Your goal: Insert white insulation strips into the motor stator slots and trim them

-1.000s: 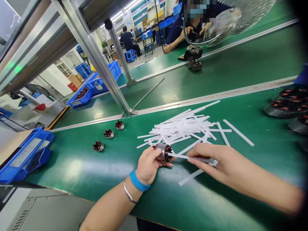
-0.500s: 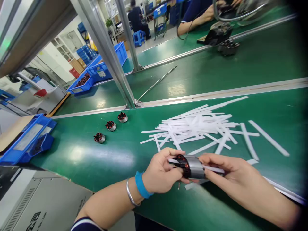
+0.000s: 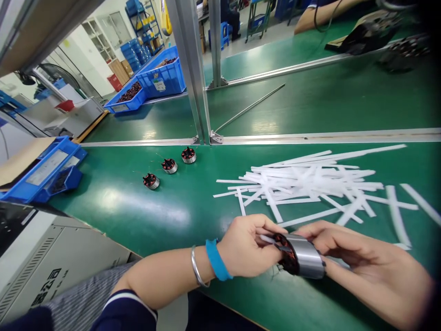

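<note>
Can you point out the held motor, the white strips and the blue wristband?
motor (image 3: 306, 259): head view, silver casing.
white strips (image 3: 310, 178): head view, pile's middle.
blue wristband (image 3: 217, 261): head view, band's middle.

Three small motors (image 3: 169, 165) sat in a slanting row on the green belt (image 3: 131, 211), left of a loose heap of white strips (image 3: 310, 179). Farther off, a thin metal rod (image 3: 250, 106) lay right of an upright post (image 3: 193, 69). Blue bins (image 3: 161, 80) stood far left, and a grey cabinet (image 3: 51, 257) near left.

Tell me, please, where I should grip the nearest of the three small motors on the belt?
Take the nearest small motor by its silver casing, from above, fingers on opposite sides: it seems to stand upright, windings on top, apart from its neighbours.
</note>
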Available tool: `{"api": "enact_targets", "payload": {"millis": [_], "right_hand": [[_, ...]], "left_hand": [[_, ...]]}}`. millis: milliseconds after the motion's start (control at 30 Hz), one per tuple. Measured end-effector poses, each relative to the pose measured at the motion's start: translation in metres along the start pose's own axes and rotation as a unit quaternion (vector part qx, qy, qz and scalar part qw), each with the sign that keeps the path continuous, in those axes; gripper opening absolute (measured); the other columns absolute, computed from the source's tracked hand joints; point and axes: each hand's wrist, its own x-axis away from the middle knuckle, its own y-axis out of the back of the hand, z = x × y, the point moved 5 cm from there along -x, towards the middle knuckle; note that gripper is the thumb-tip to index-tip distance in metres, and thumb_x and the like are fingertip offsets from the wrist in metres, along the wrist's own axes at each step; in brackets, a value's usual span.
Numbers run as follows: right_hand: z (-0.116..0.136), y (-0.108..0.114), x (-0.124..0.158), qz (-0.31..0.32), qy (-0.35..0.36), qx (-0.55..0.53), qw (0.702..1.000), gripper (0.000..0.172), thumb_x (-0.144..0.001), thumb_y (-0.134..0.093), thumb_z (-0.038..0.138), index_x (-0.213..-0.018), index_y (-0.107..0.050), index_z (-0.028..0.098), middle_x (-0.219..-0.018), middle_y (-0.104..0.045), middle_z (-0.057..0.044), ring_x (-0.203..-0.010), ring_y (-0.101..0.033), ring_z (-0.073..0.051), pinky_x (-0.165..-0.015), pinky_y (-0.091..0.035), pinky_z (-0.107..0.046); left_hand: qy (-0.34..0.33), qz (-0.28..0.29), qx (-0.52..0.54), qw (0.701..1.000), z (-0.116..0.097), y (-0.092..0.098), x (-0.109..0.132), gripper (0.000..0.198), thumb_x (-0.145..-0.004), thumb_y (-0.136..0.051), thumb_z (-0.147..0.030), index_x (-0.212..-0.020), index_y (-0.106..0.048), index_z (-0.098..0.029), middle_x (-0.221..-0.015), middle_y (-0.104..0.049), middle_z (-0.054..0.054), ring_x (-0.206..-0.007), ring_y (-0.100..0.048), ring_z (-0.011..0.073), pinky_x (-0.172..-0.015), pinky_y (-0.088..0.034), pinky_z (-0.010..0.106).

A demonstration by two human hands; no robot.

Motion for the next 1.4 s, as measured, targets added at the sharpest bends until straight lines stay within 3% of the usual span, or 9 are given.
{"api": "enact_targets", "payload": {"millis": [200, 367, 467, 567, 700, 867, 967, 1167, 1400], "right_hand": [[0.008, 0.004, 0.0, -0.043, -0.013, -0.01, 0.999, 0.034, -0.073, -0.069, 0.041, -0.051, -0.051, 0.022, -0.074, -0.068, -0.006, -0.066, -0.065, -0.018, -0.053, -0.051, -0.022], [0.013, 0.017, -0.005, 0.028, -0.062, 0.001, 0.998, 0.031, -0.081, -0.06, 0.05, -0.068, -0.065, 0.023, -0.079, -0.07, -0.007, -0.067, -0.066, -0.019, -0.057, -0.053, -0.025], [0.013, 0.016, -0.004, 0.078, 0.013, 0.134, 0.988, 0.025, -0.082, -0.059, 0.044, -0.092, -0.07, 0.025, -0.094, -0.068, -0.009, -0.083, -0.065, -0.023, -0.07, -0.054, -0.033], [0.008, 0.001, -0.001, 0.114, 0.104, 0.254, 0.955, 0.011, -0.08, -0.058, 0.029, -0.08, -0.067, 0.023, -0.1, -0.064, -0.01, -0.089, -0.061, -0.025, -0.077, -0.05, -0.04], [0.015, 0.009, -0.005, 0.037, 0.152, 0.201, 0.967, 0.013, -0.081, -0.055, 0.027, -0.071, -0.059, 0.021, -0.089, -0.062, -0.008, -0.082, -0.059, -0.021, -0.072, -0.048, -0.036], [0.031, 0.034, -0.007, 0.053, 0.049, 0.034, 0.997, 0.026, -0.085, -0.056, 0.039, -0.067, -0.058, 0.021, -0.068, -0.059, -0.003, -0.06, -0.053, -0.013, -0.056, -0.045, -0.025], [0.035, 0.024, -0.005, 0.084, 0.05, 0.016, 0.995, 0.025, -0.087, -0.054, 0.039, -0.071, -0.063, 0.021, -0.07, -0.061, -0.002, -0.061, -0.054, -0.013, -0.058, -0.045, -0.026], [0.01, 0.007, -0.005, -0.005, -0.018, -0.043, 0.999, 0.02, -0.078, -0.062, 0.035, -0.065, -0.059, 0.02, -0.069, -0.061, -0.002, -0.061, -0.055, -0.013, -0.059, -0.048, -0.027], [0.007, 0.008, -0.008, -0.007, -0.122, -0.124, 0.985, 0.023, -0.066, -0.071, 0.04, -0.068, -0.061, 0.019, -0.064, -0.063, -0.003, -0.06, -0.061, -0.016, -0.057, -0.051, -0.026]], "left_hand": [[0.015, 0.034, -0.017, 0.999, 0.007, -0.004, 0.002, 0.037, -0.055, -0.058, 0.0, -0.091, -0.066, -0.01, -0.077, -0.068, 0.005, -0.064, -0.064, 0.0098, -0.06, -0.048, 0.019], [-0.012, 0.019, 0.046, 0.999, -0.006, 0.004, -0.003, 0.032, -0.055, -0.065, -0.005, -0.087, -0.062, -0.012, -0.076, -0.07, 0.005, -0.065, -0.068, 0.0144, -0.059, -0.054, 0.022], [0.003, 0.022, 0.11, 0.994, -0.02, 0.01, -0.005, 0.036, -0.061, -0.069, -0.016, -0.094, -0.057, -0.015, -0.075, -0.072, 0.005, -0.06, -0.07, 0.0184, -0.05, -0.054, 0.023], [0.021, 0.041, 0.129, 0.991, -0.029, 0.013, -0.006, 0.034, -0.061, -0.073, -0.022, -0.09, -0.057, -0.014, -0.078, -0.074, 0.008, -0.054, -0.069, 0.0191, -0.041, -0.051, 0.02], [0.052, 0.073, 0.109, 0.99, -0.026, 0.012, -0.008, 0.032, -0.059, -0.076, -0.022, -0.085, -0.062, -0.011, -0.078, -0.074, 0.008, -0.05, -0.068, 0.0181, -0.038, -0.051, 0.02], [0.091, 0.072, 0.075, 0.99, -0.012, 0.01, -0.01, 0.043, -0.061, -0.077, -0.022, -0.102, -0.064, -0.014, -0.083, -0.073, 0.008, -0.053, -0.069, 0.0181, -0.041, -0.053, 0.021], [0.101, 0.06, 0.051, 0.992, -0.008, 0.008, -0.011, 0.042, -0.062, -0.075, -0.021, -0.102, -0.066, -0.014, -0.086, -0.073, 0.009, -0.057, -0.07, 0.0182, -0.046, -0.054, 0.021], [0.096, 0.085, 0.046, 0.991, -0.002, -0.001, -0.005, 0.057, -0.061, -0.073, -0.017, -0.117, -0.065, -0.015, -0.099, -0.071, 0.011, -0.079, -0.071, 0.0228, -0.065, -0.057, 0.028], [0.068, 0.072, 0.026, 0.995, 0.005, -0.003, 0.0, 0.062, -0.062, -0.076, -0.015, -0.122, -0.063, -0.01, -0.102, -0.069, 0.011, -0.075, -0.066, 0.0138, -0.07, -0.057, 0.027]]}}
